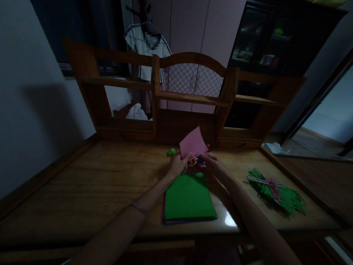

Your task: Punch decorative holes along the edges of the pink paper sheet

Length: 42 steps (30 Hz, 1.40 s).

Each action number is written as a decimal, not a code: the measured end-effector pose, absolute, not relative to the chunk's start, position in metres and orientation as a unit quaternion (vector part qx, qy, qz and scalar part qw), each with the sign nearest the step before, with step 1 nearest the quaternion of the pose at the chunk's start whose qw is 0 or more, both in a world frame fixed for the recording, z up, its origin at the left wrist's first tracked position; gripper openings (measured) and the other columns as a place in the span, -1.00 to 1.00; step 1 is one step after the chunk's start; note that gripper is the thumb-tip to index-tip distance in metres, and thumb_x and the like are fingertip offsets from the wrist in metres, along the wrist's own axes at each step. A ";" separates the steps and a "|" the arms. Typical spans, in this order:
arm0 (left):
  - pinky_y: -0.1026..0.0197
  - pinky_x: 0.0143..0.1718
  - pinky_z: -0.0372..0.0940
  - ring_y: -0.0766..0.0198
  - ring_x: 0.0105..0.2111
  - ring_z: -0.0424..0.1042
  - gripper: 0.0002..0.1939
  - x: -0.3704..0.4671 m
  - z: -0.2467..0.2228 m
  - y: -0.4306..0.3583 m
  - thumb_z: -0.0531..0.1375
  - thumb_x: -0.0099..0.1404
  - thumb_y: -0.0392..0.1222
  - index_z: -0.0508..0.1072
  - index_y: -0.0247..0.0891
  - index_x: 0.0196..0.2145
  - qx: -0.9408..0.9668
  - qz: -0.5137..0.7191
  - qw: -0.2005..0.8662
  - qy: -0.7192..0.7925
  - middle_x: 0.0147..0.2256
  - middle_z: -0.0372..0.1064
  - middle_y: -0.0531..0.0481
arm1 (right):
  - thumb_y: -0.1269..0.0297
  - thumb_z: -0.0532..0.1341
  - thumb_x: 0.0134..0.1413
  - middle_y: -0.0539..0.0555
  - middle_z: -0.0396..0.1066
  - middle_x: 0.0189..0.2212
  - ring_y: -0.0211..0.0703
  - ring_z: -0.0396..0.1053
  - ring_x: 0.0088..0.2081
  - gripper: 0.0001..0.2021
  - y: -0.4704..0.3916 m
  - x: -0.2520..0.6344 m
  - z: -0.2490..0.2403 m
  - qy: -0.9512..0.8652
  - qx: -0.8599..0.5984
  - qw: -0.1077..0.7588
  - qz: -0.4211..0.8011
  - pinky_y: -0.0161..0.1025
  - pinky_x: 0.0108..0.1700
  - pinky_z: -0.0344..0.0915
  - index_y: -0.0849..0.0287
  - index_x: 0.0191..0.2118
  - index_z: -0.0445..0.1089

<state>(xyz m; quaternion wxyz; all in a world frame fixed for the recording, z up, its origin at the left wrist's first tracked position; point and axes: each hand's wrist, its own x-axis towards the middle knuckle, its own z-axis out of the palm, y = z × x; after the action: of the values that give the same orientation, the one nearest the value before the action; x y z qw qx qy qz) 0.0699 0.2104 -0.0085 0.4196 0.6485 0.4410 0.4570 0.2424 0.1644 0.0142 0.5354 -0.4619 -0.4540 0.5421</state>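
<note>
A sheet of pink paper (192,141) is held up above the desk, between my two hands. My left hand (178,164) grips its lower left corner with closed fingers. At its lower right edge my right hand (214,164) is closed on it too. Small red and purple pieces (200,159) show between the hands, too dim to name. Just below lies a stack of coloured paper with a green sheet (188,197) on top. Behind the hands sits a small green thing with a round eye (171,152); a red one (208,147) is partly hidden by the pink paper.
A bundle of green paper strips (276,192) with a pink bow lies at the right of the wooden desk (107,184). A wooden shelf unit (192,96) rises along the desk's back edge. A shirt (147,48) hangs on a stand behind it.
</note>
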 end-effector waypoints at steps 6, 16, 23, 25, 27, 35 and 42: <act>0.33 -0.65 0.07 0.37 -0.74 0.20 -0.50 0.071 -0.014 0.212 0.09 0.23 0.15 0.41 -0.35 -0.59 0.651 0.467 0.417 0.429 -0.74 0.23 0.04 | 0.08 0.39 -0.16 0.06 0.48 -0.43 -0.25 0.39 -0.50 -0.70 0.170 0.244 0.009 -0.446 -0.444 0.543 0.556 -0.34 -0.46 0.32 0.21 -0.40 0.43; 0.30 -0.52 0.19 0.24 -0.51 0.38 -0.57 0.072 -0.012 0.212 0.18 0.19 0.08 0.52 -0.44 -0.43 0.651 0.481 0.407 0.423 -0.49 0.47 -0.14 | 0.13 0.41 -0.17 0.04 0.45 -0.54 -0.24 0.35 -0.57 -0.75 0.170 0.246 0.010 -0.425 -0.446 0.561 0.553 -0.34 -0.55 0.27 0.17 -0.43 0.43; 0.30 -0.45 0.22 0.24 -0.44 0.41 -0.56 0.074 -0.020 0.216 0.14 0.23 0.07 0.55 -0.44 -0.30 0.693 0.475 0.393 0.373 -0.39 0.50 -0.15 | 0.12 0.41 -0.17 0.04 0.47 -0.51 -0.26 0.36 -0.54 -0.74 0.173 0.247 0.005 -0.426 -0.449 0.554 0.557 -0.34 -0.51 0.27 0.19 -0.41 0.46; 0.31 -0.46 0.21 0.24 -0.45 0.41 -0.55 0.074 -0.021 0.217 0.13 0.23 0.07 0.55 -0.44 -0.32 0.698 0.474 0.387 0.373 -0.40 0.50 -0.14 | 0.12 0.41 -0.17 0.05 0.47 -0.51 -0.26 0.36 -0.53 -0.73 0.174 0.247 0.003 -0.427 -0.453 0.551 0.556 -0.33 -0.51 0.26 0.20 -0.41 0.46; 0.31 -0.49 0.19 0.25 -0.48 0.39 -0.54 0.074 -0.022 0.217 0.14 0.22 0.09 0.54 -0.45 -0.36 0.697 0.468 0.382 0.387 -0.45 0.48 -0.13 | 0.10 0.40 -0.16 0.04 0.46 -0.52 -0.26 0.35 -0.54 -0.73 0.175 0.247 0.002 -0.431 -0.458 0.548 0.551 -0.33 -0.50 0.26 0.21 -0.41 0.46; 0.32 -0.53 0.14 0.28 -0.53 0.34 -0.54 0.074 -0.019 0.216 0.14 0.21 0.09 0.54 -0.45 -0.41 0.697 0.453 0.373 0.412 -0.51 0.45 -0.10 | 0.09 0.41 -0.19 0.03 0.46 -0.53 -0.25 0.34 -0.54 -0.70 0.183 0.251 -0.005 -0.434 -0.452 0.553 0.550 -0.31 -0.48 0.26 0.22 -0.40 0.46; 0.30 -0.45 0.22 0.25 -0.48 0.40 -0.53 0.074 -0.026 0.221 0.13 0.23 0.08 0.55 -0.46 -0.30 0.706 0.457 0.370 0.395 -0.41 0.50 -0.16 | 0.12 0.39 -0.15 0.03 0.46 -0.47 -0.28 0.34 -0.53 -0.73 0.187 0.252 -0.013 -0.431 -0.437 0.565 0.552 -0.32 -0.46 0.28 0.21 -0.38 0.46</act>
<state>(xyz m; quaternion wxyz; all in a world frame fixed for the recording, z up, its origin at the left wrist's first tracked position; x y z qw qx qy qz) 0.0741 0.2208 -0.0255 0.3696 0.7060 0.3954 0.4567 0.2519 0.1866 -0.0133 0.5653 -0.4365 -0.4307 0.5517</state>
